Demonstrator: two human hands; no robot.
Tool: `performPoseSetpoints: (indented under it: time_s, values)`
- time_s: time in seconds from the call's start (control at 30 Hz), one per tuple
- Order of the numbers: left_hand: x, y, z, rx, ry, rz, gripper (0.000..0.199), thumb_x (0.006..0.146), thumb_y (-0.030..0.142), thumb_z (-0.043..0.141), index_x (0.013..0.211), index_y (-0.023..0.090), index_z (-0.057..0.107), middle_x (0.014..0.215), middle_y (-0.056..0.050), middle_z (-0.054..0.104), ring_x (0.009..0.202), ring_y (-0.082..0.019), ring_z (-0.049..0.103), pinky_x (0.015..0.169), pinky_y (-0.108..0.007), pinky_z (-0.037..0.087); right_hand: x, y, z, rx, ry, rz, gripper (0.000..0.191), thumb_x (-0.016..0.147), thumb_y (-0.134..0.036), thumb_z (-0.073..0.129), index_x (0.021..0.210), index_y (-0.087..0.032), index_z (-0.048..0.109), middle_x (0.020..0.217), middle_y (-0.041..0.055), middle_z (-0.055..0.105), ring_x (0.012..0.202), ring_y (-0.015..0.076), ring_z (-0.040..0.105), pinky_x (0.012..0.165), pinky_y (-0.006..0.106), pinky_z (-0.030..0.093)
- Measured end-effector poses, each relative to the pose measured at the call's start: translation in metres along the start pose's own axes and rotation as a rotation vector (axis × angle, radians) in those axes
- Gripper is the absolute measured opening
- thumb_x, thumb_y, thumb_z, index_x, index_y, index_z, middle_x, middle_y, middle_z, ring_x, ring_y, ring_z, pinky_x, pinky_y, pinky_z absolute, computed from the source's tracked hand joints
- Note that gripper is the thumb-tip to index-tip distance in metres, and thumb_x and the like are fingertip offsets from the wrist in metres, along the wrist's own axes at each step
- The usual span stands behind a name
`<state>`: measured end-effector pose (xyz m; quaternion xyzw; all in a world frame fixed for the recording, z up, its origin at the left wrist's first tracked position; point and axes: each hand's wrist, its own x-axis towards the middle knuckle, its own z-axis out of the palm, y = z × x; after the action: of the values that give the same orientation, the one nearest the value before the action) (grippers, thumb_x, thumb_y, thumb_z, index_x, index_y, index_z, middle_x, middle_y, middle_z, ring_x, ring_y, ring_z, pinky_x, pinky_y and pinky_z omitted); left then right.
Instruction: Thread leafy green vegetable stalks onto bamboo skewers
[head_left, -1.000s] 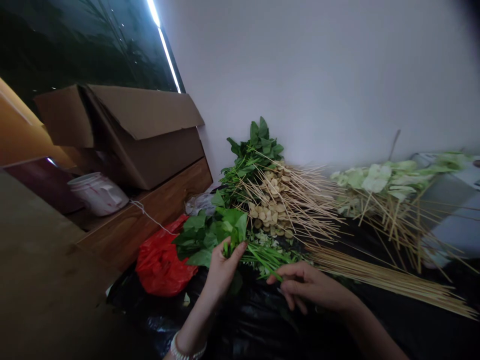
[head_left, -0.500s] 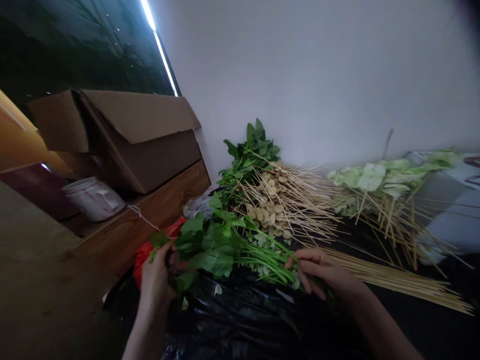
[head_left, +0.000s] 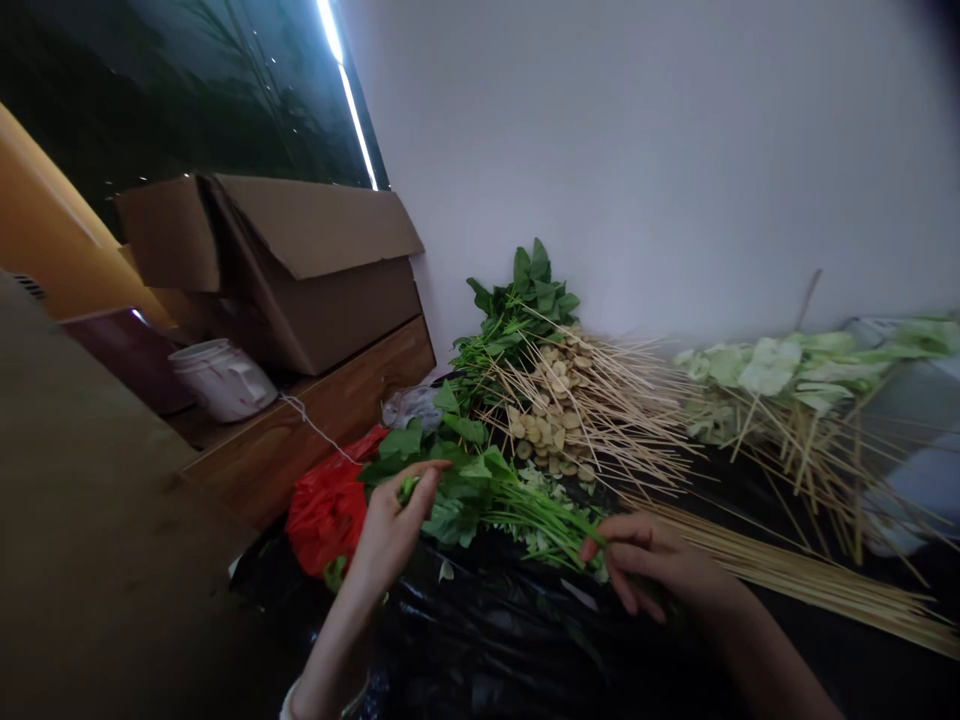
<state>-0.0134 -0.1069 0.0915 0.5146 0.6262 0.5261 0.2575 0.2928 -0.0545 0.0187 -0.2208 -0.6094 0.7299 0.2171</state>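
Leafy greens with long stems lie in a pile in front of me, leaves to the left and stems to the right. My right hand is closed in a pinch on the ends of some stems. Over the leaves, my left hand is closed around a small green piece, mostly hidden by the fingers. Beneath both hands spreads a black plastic sheet with small leaf scraps on it. A red plastic bag sits left of the pile.
Behind the pile are skewered pale slices and a taller bunch of greens. Bare skewers lie to the right, near skewered cabbage. A cardboard box and a white mug stand on the wooden ledge at left.
My left hand has moved right, from beside the red bag to over the leaves. More of the bag shows. My right hand stays at the stem ends, and the view has shifted slightly left.
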Motion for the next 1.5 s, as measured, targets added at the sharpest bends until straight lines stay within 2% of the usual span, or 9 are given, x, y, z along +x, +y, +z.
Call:
performPoseSetpoints:
  time_s: [0.37, 0.5, 0.63, 0.77, 0.97, 1.17, 1.27, 1.33, 1.5]
  values:
    - [-0.002, -0.007, 0.019, 0.113, -0.162, 0.069, 0.025, 0.075, 0.041, 0.069, 0.07, 0.017, 0.064, 0.061, 0.001, 0.056, 0.057, -0.013, 0.047, 0.055, -0.022, 0.037, 0.005, 0.003, 0.008, -0.016, -0.066, 0.035, 0.04, 0.088, -0.049, 0.06, 0.104, -0.013, 0.066, 0.058, 0.0002, 0.066, 0.032, 0.0037, 0.044, 0.034, 0.014, 0.029]
    - [0.0, -0.012, 0.008, 0.125, -0.008, 0.073, 0.027, 0.078, 0.042, 0.063, 0.069, 0.018, 0.056, 0.056, 0.005, 0.045, 0.052, -0.01, 0.04, 0.05, -0.021, 0.033, 0.004, 0.003, 0.005, -0.02, -0.044, 0.04, 0.039, 0.088, -0.047, 0.06, 0.102, -0.012, 0.067, 0.057, 0.0, 0.066, 0.031, 0.0037, 0.043, 0.033, 0.014, 0.028]
    - [0.008, -0.023, -0.024, 0.361, 0.198, 0.087, 0.027, 0.078, 0.045, 0.06, 0.07, 0.019, 0.056, 0.057, 0.005, 0.049, 0.053, -0.012, 0.045, 0.052, -0.022, 0.035, -0.001, 0.0, -0.004, 0.007, 0.01, 0.0, 0.039, 0.088, -0.048, 0.06, 0.101, -0.012, 0.067, 0.056, 0.0002, 0.065, 0.031, 0.0045, 0.044, 0.032, 0.015, 0.028]
    - [0.01, -0.035, -0.042, 0.527, -0.02, -0.019, 0.031, 0.07, 0.049, 0.068, 0.079, 0.019, 0.069, 0.067, -0.001, 0.067, 0.065, -0.02, 0.061, 0.062, -0.028, 0.044, -0.004, -0.001, -0.009, 0.09, 0.064, -0.057, 0.038, 0.087, -0.048, 0.061, 0.1, -0.012, 0.067, 0.053, -0.0005, 0.064, 0.029, 0.0041, 0.042, 0.031, 0.014, 0.025]
    - [0.003, -0.023, -0.021, 0.255, -0.106, 0.013, 0.04, 0.078, 0.052, 0.06, 0.084, 0.015, 0.073, 0.077, -0.005, 0.072, 0.073, -0.021, 0.064, 0.065, -0.027, 0.048, -0.002, 0.004, -0.009, 0.075, 0.023, -0.066, 0.037, 0.088, -0.046, 0.06, 0.102, -0.012, 0.067, 0.054, 0.0002, 0.064, 0.03, 0.0043, 0.043, 0.032, 0.014, 0.027]
    - [-0.019, -0.003, 0.009, 0.311, 0.067, 0.24, 0.023, 0.08, 0.039, 0.067, 0.077, 0.016, 0.069, 0.065, 0.0, 0.064, 0.056, -0.013, 0.055, 0.053, -0.022, 0.042, 0.004, 0.003, 0.0, 0.039, 0.007, -0.024, 0.037, 0.088, -0.046, 0.061, 0.102, -0.013, 0.068, 0.056, 0.0003, 0.065, 0.032, 0.0047, 0.045, 0.034, 0.015, 0.029]
    - [-0.035, 0.001, 0.028, 0.377, -0.026, 0.54, 0.014, 0.085, 0.027, 0.065, 0.094, 0.019, 0.071, 0.073, -0.001, 0.066, 0.062, -0.012, 0.059, 0.06, -0.022, 0.045, 0.007, 0.002, 0.009, 0.009, -0.023, 0.008, 0.036, 0.088, -0.044, 0.061, 0.102, -0.013, 0.069, 0.057, 0.0005, 0.066, 0.034, 0.0046, 0.046, 0.035, 0.014, 0.032]
    - [-0.04, 0.002, 0.038, 0.464, -0.129, 0.707, 0.025, 0.088, 0.02, 0.061, 0.112, 0.022, 0.068, 0.077, -0.001, 0.065, 0.065, -0.012, 0.061, 0.059, -0.02, 0.045, 0.008, 0.001, 0.013, -0.013, -0.062, 0.024, 0.035, 0.089, -0.043, 0.061, 0.103, -0.013, 0.069, 0.058, 0.0009, 0.066, 0.035, 0.0048, 0.048, 0.037, 0.014, 0.034]
    - [-0.031, 0.002, 0.041, 0.781, -0.286, 0.747, 0.032, 0.085, 0.008, 0.054, 0.109, 0.025, 0.068, 0.081, -0.001, 0.064, 0.064, -0.011, 0.062, 0.055, -0.019, 0.044, 0.008, 0.002, 0.014, 0.019, -0.099, 0.033, 0.036, 0.089, -0.044, 0.061, 0.103, -0.012, 0.07, 0.059, 0.0017, 0.067, 0.036, 0.005, 0.049, 0.038, 0.014, 0.034]
